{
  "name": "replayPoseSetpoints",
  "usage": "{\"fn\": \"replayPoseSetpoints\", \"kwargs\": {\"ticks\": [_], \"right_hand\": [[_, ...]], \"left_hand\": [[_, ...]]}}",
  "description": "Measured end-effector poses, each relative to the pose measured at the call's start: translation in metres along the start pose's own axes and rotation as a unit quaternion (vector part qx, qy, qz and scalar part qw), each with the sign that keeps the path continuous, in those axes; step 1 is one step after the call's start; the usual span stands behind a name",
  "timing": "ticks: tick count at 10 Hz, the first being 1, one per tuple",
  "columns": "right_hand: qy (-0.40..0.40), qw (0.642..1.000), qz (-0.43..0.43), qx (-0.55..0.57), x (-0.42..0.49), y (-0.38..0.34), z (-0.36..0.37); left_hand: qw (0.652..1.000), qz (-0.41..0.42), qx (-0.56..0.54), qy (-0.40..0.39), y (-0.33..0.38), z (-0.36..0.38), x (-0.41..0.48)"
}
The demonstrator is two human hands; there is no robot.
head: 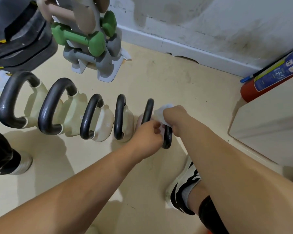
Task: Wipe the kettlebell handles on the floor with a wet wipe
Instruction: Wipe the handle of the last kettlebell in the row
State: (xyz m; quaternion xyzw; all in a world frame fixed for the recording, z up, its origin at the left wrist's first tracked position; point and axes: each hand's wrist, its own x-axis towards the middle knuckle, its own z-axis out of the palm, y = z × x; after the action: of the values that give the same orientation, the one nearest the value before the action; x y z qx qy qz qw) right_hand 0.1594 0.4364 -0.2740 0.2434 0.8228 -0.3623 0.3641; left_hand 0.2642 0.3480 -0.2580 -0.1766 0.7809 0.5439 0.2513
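Several cream kettlebells with black loop handles stand in a row on the beige floor. My hands work at the rightmost kettlebell handle. A white wet wipe is draped over that handle. My right hand is closed on the wipe from the right side. My left hand pinches the wipe's lower edge at the handle's near end. The other kettlebell handles, such as the one at the far left and the one beside my left hand, stand untouched to the left.
A grey rack with green dumbbells stands behind the row. Black weight plates sit at the back left. A red fire extinguisher leans at the right above a cream box. My shoes rest on the floor.
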Motion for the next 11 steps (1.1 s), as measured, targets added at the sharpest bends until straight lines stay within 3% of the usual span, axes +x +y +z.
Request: {"fn": "replayPoseSetpoints", "kwargs": {"ticks": [1, 2, 4, 5, 6, 7, 9, 11], "right_hand": [[-0.005, 1.0, -0.003, -0.011, 0.004, -0.006, 0.009], [0.024, 0.997, 0.007, 0.068, 0.017, -0.014, 0.01], [0.057, 0.998, 0.012, 0.01, 0.031, -0.02, 0.008], [0.067, 0.997, -0.033, -0.021, 0.033, -0.019, 0.005], [0.128, 0.979, -0.118, -0.108, 0.013, 0.001, 0.016], [0.155, 0.971, -0.148, -0.108, -0.005, 0.027, 0.025], [0.136, 0.978, -0.142, -0.064, -0.038, 0.075, 0.042], [0.147, 0.976, -0.151, -0.055, -0.015, 0.044, 0.034]], "left_hand": [[1.0, -0.002, -0.007, -0.008, -0.004, 0.003, -0.002], [1.0, 0.003, -0.021, -0.011, -0.009, 0.007, 0.003], [0.999, 0.01, 0.033, 0.031, -0.011, 0.012, 0.01], [0.999, 0.011, 0.036, 0.021, -0.012, 0.013, 0.008], [1.0, 0.023, 0.016, 0.013, -0.016, 0.011, 0.007], [1.0, 0.027, 0.005, -0.001, -0.02, 0.009, 0.006], [0.994, 0.01, 0.089, -0.067, -0.033, 0.007, 0.004], [0.995, 0.001, 0.091, -0.05, -0.046, 0.01, 0.01]]}}
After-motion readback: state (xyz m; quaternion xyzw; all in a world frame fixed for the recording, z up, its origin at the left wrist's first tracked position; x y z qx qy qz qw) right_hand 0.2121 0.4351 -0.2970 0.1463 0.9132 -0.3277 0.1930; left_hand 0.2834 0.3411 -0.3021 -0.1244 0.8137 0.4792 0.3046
